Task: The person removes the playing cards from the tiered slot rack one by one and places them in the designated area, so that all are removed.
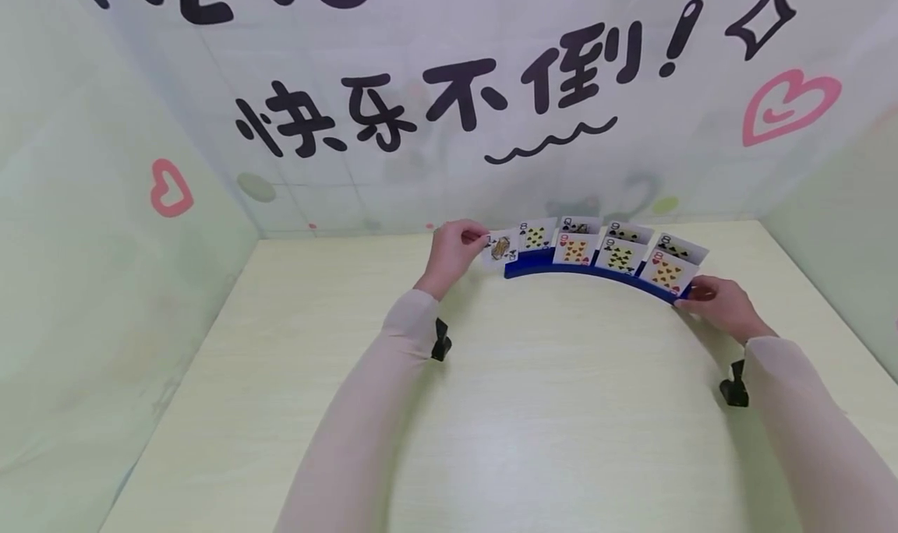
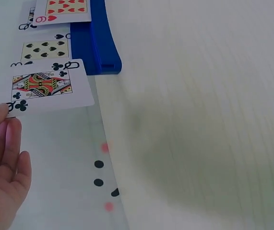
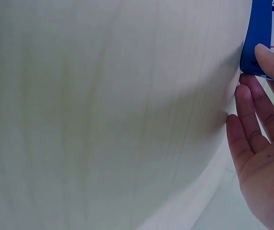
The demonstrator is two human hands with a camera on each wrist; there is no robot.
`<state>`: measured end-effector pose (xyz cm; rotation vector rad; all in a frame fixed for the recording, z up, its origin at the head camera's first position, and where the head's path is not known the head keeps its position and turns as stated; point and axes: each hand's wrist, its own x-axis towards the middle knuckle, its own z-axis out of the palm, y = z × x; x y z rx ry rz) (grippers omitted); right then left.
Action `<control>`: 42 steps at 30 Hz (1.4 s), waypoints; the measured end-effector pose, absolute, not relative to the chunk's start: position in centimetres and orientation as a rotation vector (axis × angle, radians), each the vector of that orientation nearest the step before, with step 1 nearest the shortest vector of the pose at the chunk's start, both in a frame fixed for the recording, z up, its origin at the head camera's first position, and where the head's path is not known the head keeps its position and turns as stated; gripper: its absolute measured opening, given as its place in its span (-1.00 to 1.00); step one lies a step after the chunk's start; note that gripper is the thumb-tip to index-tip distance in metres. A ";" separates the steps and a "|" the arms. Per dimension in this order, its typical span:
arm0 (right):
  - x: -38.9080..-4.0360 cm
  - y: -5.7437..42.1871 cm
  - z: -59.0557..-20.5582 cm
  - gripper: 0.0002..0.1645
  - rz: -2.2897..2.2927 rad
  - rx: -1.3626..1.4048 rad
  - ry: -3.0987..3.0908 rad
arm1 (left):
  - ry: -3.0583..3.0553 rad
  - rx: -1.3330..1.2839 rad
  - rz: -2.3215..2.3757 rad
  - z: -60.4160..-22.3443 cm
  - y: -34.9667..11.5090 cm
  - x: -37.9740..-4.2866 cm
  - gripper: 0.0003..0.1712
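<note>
Already, seven white playing cards stand in the curved blue plastic holder, its end pinched between fingers of the right hand; the white queen-of-clubs card, in the left hand's pinching fingertips, seems unslotted.

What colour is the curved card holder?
The holder is plain blue; the head view shows it best.

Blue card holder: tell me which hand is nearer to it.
Right. The right hand grips the card holder at its right end; the left hand is beyond its left end, apart from it, pinching the queen of clubs.
</note>
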<state>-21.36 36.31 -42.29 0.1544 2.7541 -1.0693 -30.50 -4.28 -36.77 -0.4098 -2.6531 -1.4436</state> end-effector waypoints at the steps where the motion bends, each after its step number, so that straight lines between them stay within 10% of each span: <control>1: -21.3 36.3 -42.3 -0.14 -1.069 0.154 2.755 | -2.661 -0.406 -1.437 -36.7 -4.7 -30.5 -0.86; 42: -21.3 36.3 -42.3 -0.19 -1.042 0.141 2.788 | -3.023 -0.217 -0.960 -32.8 -29.2 -31.1 -0.67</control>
